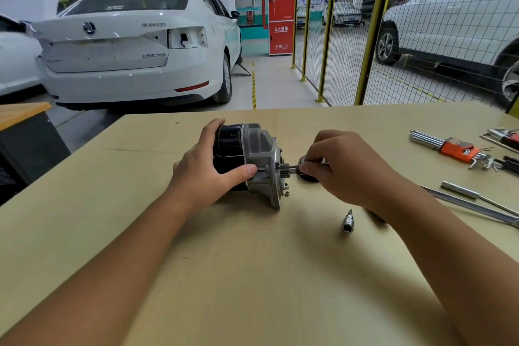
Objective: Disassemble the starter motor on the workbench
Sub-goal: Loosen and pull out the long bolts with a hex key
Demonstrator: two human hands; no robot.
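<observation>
Red cabinet [281, 12] reads 消火栓, 灭火器箱, 火警119 — car badges too blurred.

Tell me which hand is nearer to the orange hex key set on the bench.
Right. The right hand works at the starter motor nose, left of the hex key set; the left hand grips the motor body, farther away.

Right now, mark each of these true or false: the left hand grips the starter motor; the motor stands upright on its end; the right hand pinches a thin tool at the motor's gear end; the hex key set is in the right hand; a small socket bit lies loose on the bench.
1. The left hand grips the starter motor. True.
2. The motor stands upright. False: it lies on its side on the workbench.
3. The right hand pinches a thin tool at the gear end. True.
4. The hex key set is in the right hand. False: it lies on the bench, far right.
5. A socket bit lies loose. True.
</observation>
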